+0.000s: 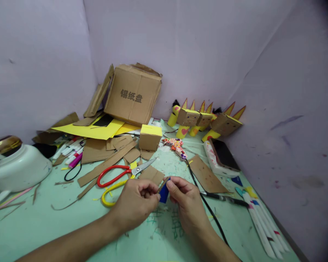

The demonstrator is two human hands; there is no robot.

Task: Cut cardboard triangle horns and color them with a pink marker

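Between my two hands is a small blue-faced cardboard piece, its brown edge facing up. My left hand pinches its left side with thumb and fingers. On the other side, my right hand grips the upper right corner, fingers closed. Just left of my left hand lie scissors with one red and one yellow handle, blades parted. A flat cardboard scrap rests behind my hands. Further back stands a little cardboard box with a yellow top.
A patterned glue gun trails a black cord on the right. Cardboard animal figures stand along the back wall. A phone, white markers and a craft knife lie right. A large carton, yellow paper and a white pot are left.
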